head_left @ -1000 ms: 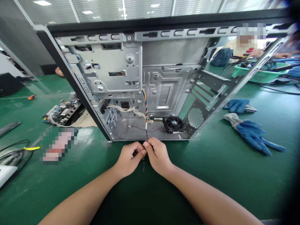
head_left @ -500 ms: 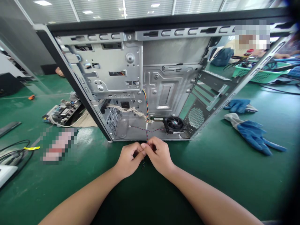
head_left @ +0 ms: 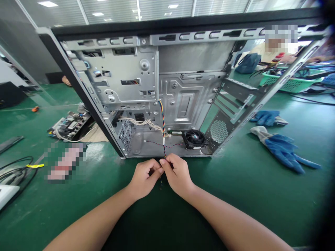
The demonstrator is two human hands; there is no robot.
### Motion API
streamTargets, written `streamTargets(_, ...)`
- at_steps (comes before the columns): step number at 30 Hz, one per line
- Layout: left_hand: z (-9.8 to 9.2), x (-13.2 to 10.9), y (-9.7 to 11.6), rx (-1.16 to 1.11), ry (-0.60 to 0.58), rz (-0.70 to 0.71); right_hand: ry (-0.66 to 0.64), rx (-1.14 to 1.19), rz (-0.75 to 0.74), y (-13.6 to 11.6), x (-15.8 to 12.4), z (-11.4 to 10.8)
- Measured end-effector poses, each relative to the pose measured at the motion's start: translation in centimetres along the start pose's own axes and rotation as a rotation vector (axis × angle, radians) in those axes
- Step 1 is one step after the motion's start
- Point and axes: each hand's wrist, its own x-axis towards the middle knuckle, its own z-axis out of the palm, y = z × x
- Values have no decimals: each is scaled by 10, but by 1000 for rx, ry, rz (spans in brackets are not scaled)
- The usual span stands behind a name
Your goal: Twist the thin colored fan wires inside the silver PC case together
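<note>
An open computer case (head_left: 183,101) stands on the green table before me. From its drive cage (head_left: 123,73) hangs a twisted multicoloured cable (head_left: 164,125), running down past the case's lower edge. My left hand (head_left: 145,177) and my right hand (head_left: 177,171) meet just in front of that edge, both pinching this cable, fingertips touching. A loose end dangles below them, its tip too dark to make out. Inside on the case floor lie a black fan (head_left: 195,137), a green memory module (head_left: 175,132), and a thin dark red wire (head_left: 154,143). A bundle of white wires (head_left: 141,121) crosses behind the cable.
Blue work gloves (head_left: 281,150) lie to the right. Behind them sits a green basket (head_left: 290,82) full of cables, near another person. On the left are a circuit-board assembly (head_left: 70,124), black cables (head_left: 28,170) and a blurred-out pinkish object (head_left: 66,162).
Almost nothing differs. Both hands keep their pinch, with the right fingertips and the cable shifted very slightly.
</note>
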Motion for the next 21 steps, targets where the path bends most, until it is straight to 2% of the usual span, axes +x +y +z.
streamTargets(10, 0, 1, -1, -52, -32, -5, -25, 7, -16, 1, 0, 0)
streamTargets(21, 1, 2, -2, -23, 29, 29, -29, 37, 33, -1, 1, -1)
